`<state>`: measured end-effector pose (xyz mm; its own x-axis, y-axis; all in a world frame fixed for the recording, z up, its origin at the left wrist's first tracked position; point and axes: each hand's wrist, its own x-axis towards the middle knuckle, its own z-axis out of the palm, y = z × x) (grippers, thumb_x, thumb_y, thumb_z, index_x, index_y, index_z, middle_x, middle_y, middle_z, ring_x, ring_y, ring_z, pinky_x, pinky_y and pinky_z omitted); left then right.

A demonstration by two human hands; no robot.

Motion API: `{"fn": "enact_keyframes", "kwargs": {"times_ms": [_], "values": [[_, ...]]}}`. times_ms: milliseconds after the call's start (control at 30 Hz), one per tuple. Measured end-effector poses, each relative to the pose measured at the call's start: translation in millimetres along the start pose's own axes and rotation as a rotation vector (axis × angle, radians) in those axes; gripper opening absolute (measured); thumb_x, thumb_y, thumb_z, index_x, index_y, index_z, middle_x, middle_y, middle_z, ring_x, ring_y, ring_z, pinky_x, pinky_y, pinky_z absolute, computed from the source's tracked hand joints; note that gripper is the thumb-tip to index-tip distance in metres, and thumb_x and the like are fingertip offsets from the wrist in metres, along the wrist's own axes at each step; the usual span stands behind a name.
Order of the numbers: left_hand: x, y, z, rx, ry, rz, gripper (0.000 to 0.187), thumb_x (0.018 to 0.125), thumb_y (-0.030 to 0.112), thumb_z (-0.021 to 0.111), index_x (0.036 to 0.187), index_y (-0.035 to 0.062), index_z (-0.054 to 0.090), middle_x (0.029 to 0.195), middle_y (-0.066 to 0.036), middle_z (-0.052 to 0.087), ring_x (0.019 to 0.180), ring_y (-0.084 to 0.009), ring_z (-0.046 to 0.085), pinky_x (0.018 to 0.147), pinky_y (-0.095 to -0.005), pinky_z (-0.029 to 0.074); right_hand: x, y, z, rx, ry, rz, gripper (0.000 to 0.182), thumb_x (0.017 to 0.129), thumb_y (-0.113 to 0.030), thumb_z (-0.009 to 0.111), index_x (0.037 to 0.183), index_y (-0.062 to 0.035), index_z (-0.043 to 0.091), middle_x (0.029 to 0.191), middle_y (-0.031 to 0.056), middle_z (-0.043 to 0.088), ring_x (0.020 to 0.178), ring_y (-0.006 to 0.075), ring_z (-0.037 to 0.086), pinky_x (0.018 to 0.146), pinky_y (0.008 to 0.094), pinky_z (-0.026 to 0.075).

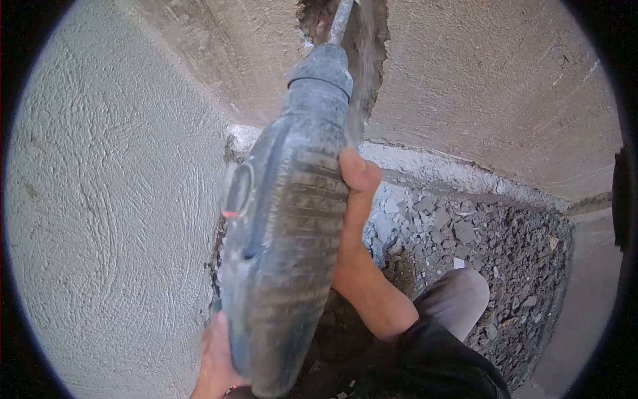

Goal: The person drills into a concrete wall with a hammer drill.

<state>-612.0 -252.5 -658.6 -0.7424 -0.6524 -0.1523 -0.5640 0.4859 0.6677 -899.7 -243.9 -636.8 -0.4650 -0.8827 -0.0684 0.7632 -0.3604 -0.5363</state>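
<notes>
A dusty blue-grey rotary hammer (299,219) fills the middle of the view, pointing up and away from me. Its steel bit (341,23) reaches into a rough channel (367,60) chased in the brown wall; the tip is cut off or hidden. My right hand (359,174) supports the tool from its right side near the front, thumb showing, the other fingers hidden behind the body. At the rear, lower left, my left hand (216,356) is closed round the handle area, mostly covered by the tool. The hammer's outline is smeared by motion.
A rough grey plastered wall (113,199) stands close on the left. Broken rubble (478,233) covers the floor at right, below a whitish ledge (458,174) along the wall's foot. My knee (458,299) is bent beside it.
</notes>
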Motion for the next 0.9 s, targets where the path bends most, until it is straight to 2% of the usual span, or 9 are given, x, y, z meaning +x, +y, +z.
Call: {"fn": "enact_keyframes", "kwargs": {"times_ms": [100, 167, 200, 367, 500, 600, 700, 767, 900], "values": [[29.1, -19.5, 30.4, -0.02, -0.003, 0.03, 0.093, 0.059, 0.026, 0.091, 0.131, -0.0072, 0.045, 0.107, -0.025, 0.057, 0.1, -0.0449, 0.053, 0.085, -0.0478, 0.045, 12.6, 54.0, -68.1, 0.015, -0.013, 0.04, 0.068, 0.087, -0.061, 0.054, 0.112, 0.0015, 0.061, 0.098, 0.0135, 0.068, 0.085, 0.024, 0.068, 0.077, 0.0378, 0.058], [35.3, -42.3, 56.6, -0.013, -0.018, 0.059, 0.082, 0.071, 0.033, 0.083, 0.133, -0.0035, 0.045, 0.114, -0.023, 0.058, 0.102, -0.0395, 0.058, 0.087, -0.0453, 0.049, 16.0, 75.3, -97.6, 0.024, -0.016, 0.067, 0.074, 0.083, -0.065, 0.054, 0.119, -0.0006, 0.059, 0.104, 0.013, 0.067, 0.092, 0.0257, 0.068, 0.082, 0.0403, 0.058], [39.8, -51.8, 70.4, -0.008, -0.038, 0.09, 0.072, 0.082, 0.04, 0.075, 0.135, 0.0002, 0.045, 0.122, -0.021, 0.059, 0.105, -0.0342, 0.063, 0.089, -0.0428, 0.053, 14.7, 75.4, -100.2, 0.011, -0.022, 0.068, 0.074, 0.083, -0.065, 0.054, 0.119, -0.0006, 0.059, 0.104, 0.013, 0.067, 0.092, 0.0257, 0.068, 0.082, 0.0403, 0.058], [12.7, -55.7, 97.8, 0.016, -0.01, 0.151, 0.072, 0.072, 0.02, 0.084, 0.13, -0.005, 0.05, 0.121, -0.023, 0.059, 0.114, -0.0413, 0.054, 0.101, -0.0485, 0.039, -5.8, 90.5, -114.7, 0.153, -0.026, 0.252, 0.09, 0.073, -0.07, 0.058, 0.127, 0.0011, 0.051, 0.113, 0.0243, 0.062, 0.097, 0.04, 0.065, 0.082, 0.0524, 0.056], [23.9, -58.8, 99.2, 0.002, -0.067, 0.273, 0.072, 0.07, 0.02, 0.084, 0.129, -0.0041, 0.051, 0.126, -0.021, 0.057, 0.116, -0.0412, 0.052, 0.099, -0.048, 0.04, -10.0, 81.9, -112.3, 0.097, -0.166, 0.157, 0.094, 0.068, -0.07, 0.061, 0.127, 0.002, 0.049, 0.111, 0.0271, 0.061, 0.095, 0.0423, 0.064, 0.081, 0.0527, 0.055], [27.2, -40.7, 93.0, 0.066, -0.002, 0.266, 0.073, 0.068, 0.021, 0.086, 0.129, -0.0013, 0.053, 0.126, -0.019, 0.058, 0.116, -0.0394, 0.052, 0.101, -0.0472, 0.039, -5.6, 64.4, -103.9, 0.128, -0.091, 0.133, 0.095, 0.066, -0.069, 0.062, 0.126, 0.0035, 0.05, 0.111, 0.0286, 0.061, 0.093, 0.042, 0.065, 0.079, 0.053, 0.055], [37.5, -27.8, 89.7, 0.025, -0.063, 0.197, 0.073, 0.066, 0.023, 0.088, 0.127, 0.0015, 0.055, 0.125, -0.017, 0.06, 0.118, -0.0379, 0.052, 0.102, -0.0475, 0.038, -1.7, 48.7, -106.1, 0.086, -0.152, 0.096, 0.094, 0.068, -0.07, 0.062, 0.125, 0.0049, 0.051, 0.111, 0.0295, 0.062, 0.091, 0.0425, 0.065, 0.078, 0.053, 0.056], [43.1, -22.3, 92.6, 0.009, -0.134, 0.147, 0.075, 0.064, 0.022, 0.09, 0.128, 0.0023, 0.055, 0.128, -0.019, 0.058, 0.116, -0.0375, 0.055, 0.1, -0.0473, 0.041, -4.1, 38.0, -101.1, 0.1, -0.091, 0.112, 0.089, 0.072, -0.064, 0.063, 0.127, 0.0055, 0.053, 0.111, 0.0197, 0.066, 0.093, 0.0306, 0.068, 0.08, 0.042, 0.058], [54.5, -27.0, 107.0, -0.143, -0.159, 0.174, 0.083, 0.064, 0.019, 0.091, 0.134, 0.0022, 0.049, 0.132, -0.019, 0.055, 0.12, -0.0347, 0.056, 0.1, -0.046, 0.045, -4.2, 23.4, -96.8, -0.068, -0.033, 0.09, 0.09, 0.073, -0.067, 0.06, 0.124, 0.0076, 0.055, 0.109, 0.0255, 0.066, 0.088, 0.0362, 0.067, 0.077, 0.0466, 0.058]]}}
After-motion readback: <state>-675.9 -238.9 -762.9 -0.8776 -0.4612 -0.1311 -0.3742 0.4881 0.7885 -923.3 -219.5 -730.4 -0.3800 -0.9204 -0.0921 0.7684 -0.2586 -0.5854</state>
